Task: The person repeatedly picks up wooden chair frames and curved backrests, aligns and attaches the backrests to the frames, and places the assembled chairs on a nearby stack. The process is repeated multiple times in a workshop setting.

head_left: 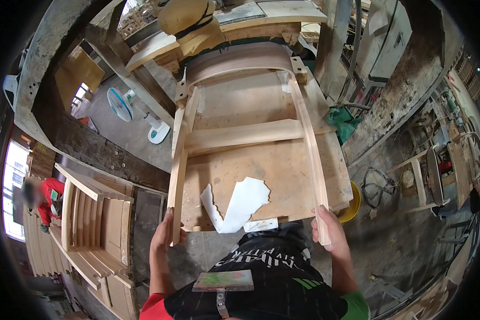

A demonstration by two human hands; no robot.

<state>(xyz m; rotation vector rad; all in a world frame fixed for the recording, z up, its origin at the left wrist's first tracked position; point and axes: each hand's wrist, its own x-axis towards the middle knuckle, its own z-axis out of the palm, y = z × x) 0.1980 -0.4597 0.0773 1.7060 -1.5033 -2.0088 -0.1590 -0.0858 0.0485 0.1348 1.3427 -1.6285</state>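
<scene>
A pale wooden chair frame point(245, 134) lies over the plywood work board, its curved end away from me and a crossbar joining its two side rails. My left hand point(164, 230) is closed round the near end of the left rail. Around the near end of the right rail, my right hand point(332, 230) is closed too, with fingers under it. Between the rails, a torn white foam sheet point(245, 201) rests on the board point(213, 170). A small white block point(260, 224) sits at the board's near edge. Wooden blocks flank the frame's far corners.
Thick posts stand left and right of the board. A fan point(121, 104) is on the floor at left, beyond stacked chair parts point(98, 208) and a person in red point(50, 194). At right are a yellow bucket point(352, 202), green cloth point(344, 122) and coiled hose point(376, 186).
</scene>
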